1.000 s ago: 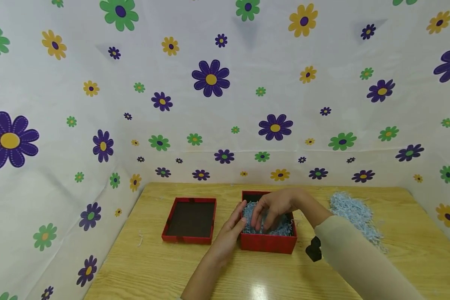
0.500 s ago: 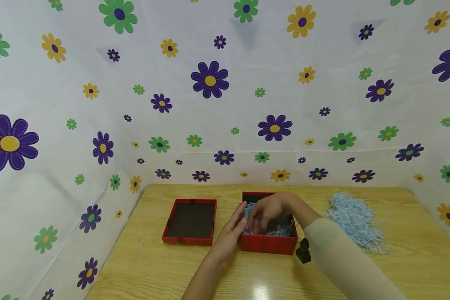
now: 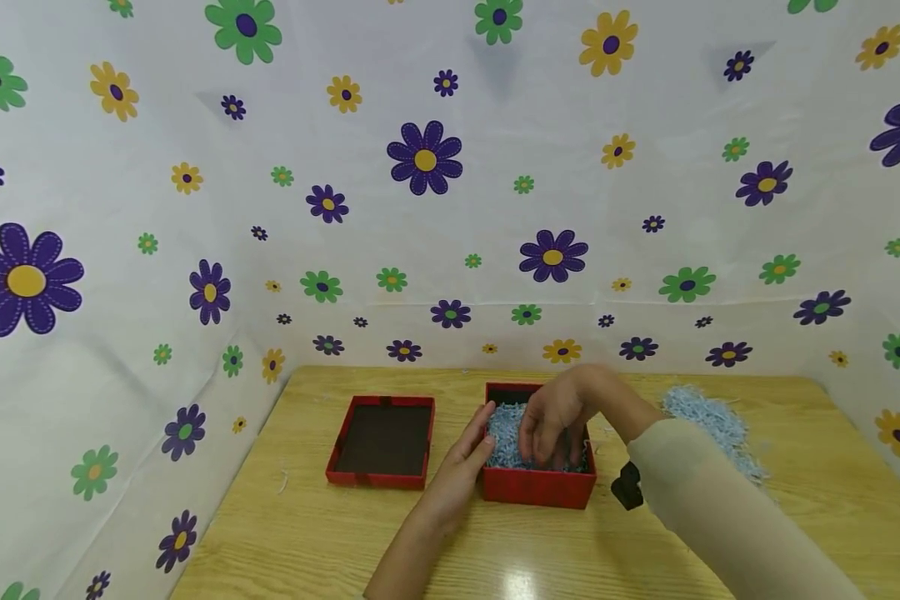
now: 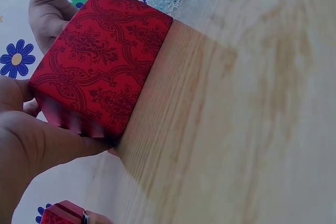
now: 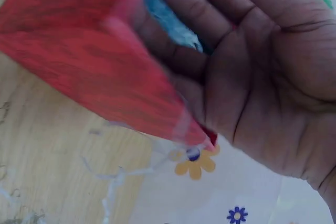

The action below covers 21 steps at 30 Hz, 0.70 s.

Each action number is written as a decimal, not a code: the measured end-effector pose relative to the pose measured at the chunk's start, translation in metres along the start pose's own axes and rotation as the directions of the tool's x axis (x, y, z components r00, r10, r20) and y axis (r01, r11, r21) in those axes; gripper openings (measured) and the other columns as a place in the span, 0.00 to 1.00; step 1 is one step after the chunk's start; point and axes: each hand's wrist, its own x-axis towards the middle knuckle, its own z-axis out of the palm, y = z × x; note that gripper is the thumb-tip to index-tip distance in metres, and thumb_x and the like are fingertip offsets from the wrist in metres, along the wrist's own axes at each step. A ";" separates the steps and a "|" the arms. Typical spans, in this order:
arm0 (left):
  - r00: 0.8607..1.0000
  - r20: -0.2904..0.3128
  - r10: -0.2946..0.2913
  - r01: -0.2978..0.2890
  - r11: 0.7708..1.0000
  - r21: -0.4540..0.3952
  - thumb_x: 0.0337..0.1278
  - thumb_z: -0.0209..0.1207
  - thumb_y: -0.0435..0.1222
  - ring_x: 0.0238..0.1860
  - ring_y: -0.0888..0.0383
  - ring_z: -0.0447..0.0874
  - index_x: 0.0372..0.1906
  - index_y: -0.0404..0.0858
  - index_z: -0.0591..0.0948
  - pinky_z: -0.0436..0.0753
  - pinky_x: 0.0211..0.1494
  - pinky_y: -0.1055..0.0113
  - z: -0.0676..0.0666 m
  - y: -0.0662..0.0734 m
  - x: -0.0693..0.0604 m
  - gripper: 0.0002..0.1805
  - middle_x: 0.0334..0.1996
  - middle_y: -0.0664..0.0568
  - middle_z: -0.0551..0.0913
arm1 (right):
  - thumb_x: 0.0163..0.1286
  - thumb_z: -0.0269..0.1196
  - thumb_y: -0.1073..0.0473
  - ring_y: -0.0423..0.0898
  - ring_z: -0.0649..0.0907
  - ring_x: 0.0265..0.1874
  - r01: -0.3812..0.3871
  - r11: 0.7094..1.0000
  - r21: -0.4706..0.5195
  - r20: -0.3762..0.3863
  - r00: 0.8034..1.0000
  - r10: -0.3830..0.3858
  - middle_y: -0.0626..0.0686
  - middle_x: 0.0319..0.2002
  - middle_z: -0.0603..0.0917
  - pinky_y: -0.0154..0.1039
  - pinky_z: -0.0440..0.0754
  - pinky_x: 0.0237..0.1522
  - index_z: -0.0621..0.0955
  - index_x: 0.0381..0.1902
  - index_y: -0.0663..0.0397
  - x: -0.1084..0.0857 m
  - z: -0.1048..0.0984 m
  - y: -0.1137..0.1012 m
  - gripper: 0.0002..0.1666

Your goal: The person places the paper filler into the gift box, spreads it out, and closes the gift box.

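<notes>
A red box (image 3: 536, 488) with a dark pattern stands uncovered on the table, filled with light blue shredded paper (image 3: 504, 435). Along its left wall lies my left hand (image 3: 453, 479), fingers straight and touching the side; the left wrist view shows this hand (image 4: 37, 145) against the box (image 4: 105, 51). My right hand (image 3: 558, 412) reaches down into the box from above, its fingertips in the shreds on the right half. In the right wrist view the fingers of that hand (image 5: 252, 72) extend past the box rim, and their tips are hidden.
A shallow red lid (image 3: 378, 481) with a dark inside lies left of the box. At the right is a loose pile of blue shredded paper (image 3: 708, 417), partly behind the right sleeve (image 3: 720, 500). Stray strands (image 3: 282, 481) lie on the wooden table (image 3: 300, 533).
Inside the box my right hand dipped toward the left, then shifted right. More shreds on the left half now show. My left hand has stayed against the box's left wall.
</notes>
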 end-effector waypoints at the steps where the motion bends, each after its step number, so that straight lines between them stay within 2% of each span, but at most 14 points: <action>1: 1.000 0.001 0.001 -0.001 1.000 0.001 0.87 0.45 0.42 0.86 0.43 0.33 0.85 0.60 0.59 0.37 0.83 0.34 0.000 0.000 0.000 0.30 0.87 0.53 0.42 | 0.71 0.68 0.62 0.48 0.88 0.40 -0.009 1.000 -0.022 0.006 1.000 0.009 0.52 0.44 0.90 0.47 0.90 0.46 0.88 0.53 0.54 0.003 0.002 0.001 0.14; 4: 1.000 0.003 0.006 -0.006 1.000 0.003 0.87 0.45 0.42 0.86 0.43 0.33 0.85 0.60 0.59 0.38 0.83 0.35 0.000 0.001 0.000 0.30 0.87 0.53 0.41 | 0.68 0.67 0.65 0.45 0.85 0.39 -0.004 0.990 -0.143 -0.020 1.000 0.001 0.49 0.43 0.89 0.44 0.89 0.48 0.89 0.49 0.50 0.013 0.008 0.004 0.13; 8: 1.000 -0.001 0.005 -0.005 1.000 -0.004 0.87 0.45 0.40 0.86 0.43 0.33 0.85 0.58 0.59 0.39 0.84 0.37 0.000 0.000 -0.001 0.30 0.87 0.51 0.42 | 0.67 0.67 0.66 0.42 0.82 0.38 0.004 0.955 -0.297 -0.086 0.996 -0.031 0.46 0.40 0.87 0.44 0.86 0.51 0.89 0.43 0.46 0.026 0.015 0.008 0.10; 11: 1.000 -0.001 -0.002 0.002 1.000 -0.004 0.87 0.45 0.40 0.86 0.43 0.33 0.85 0.58 0.60 0.40 0.84 0.38 0.001 -0.001 -0.001 0.29 0.87 0.51 0.42 | 0.69 0.68 0.64 0.42 0.82 0.38 0.012 0.944 -0.330 -0.137 0.989 -0.060 0.44 0.40 0.86 0.45 0.86 0.52 0.89 0.42 0.44 0.025 0.018 0.010 0.09; 14: 1.000 -0.005 -0.006 0.006 1.000 0.004 0.87 0.45 0.42 0.86 0.43 0.34 0.85 0.60 0.60 0.39 0.83 0.35 0.001 0.000 -0.001 0.29 0.87 0.53 0.43 | 0.69 0.68 0.63 0.43 0.82 0.39 0.064 0.954 -0.292 -0.219 0.967 -0.132 0.45 0.42 0.87 0.47 0.87 0.50 0.89 0.46 0.47 0.009 0.017 0.008 0.10; 17: 1.000 -0.005 0.000 0.000 1.000 0.014 0.87 0.46 0.43 0.86 0.43 0.33 0.85 0.61 0.59 0.36 0.81 0.31 0.001 0.000 -0.001 0.30 0.87 0.53 0.43 | 0.72 0.69 0.61 0.46 0.83 0.42 0.160 0.966 -0.201 -0.312 0.925 -0.218 0.50 0.45 0.86 0.49 0.89 0.49 0.87 0.52 0.52 -0.020 0.013 0.007 0.12; 21: 1.000 -0.008 0.001 -0.001 1.000 0.017 0.86 0.47 0.43 0.86 0.42 0.33 0.85 0.61 0.60 0.36 0.81 0.30 0.000 0.001 -0.001 0.30 0.87 0.54 0.43 | 0.76 0.67 0.60 0.55 0.84 0.48 0.286 0.955 -0.082 -0.362 0.884 -0.296 0.58 0.51 0.85 0.54 0.89 0.50 0.83 0.60 0.55 -0.063 0.007 0.020 0.16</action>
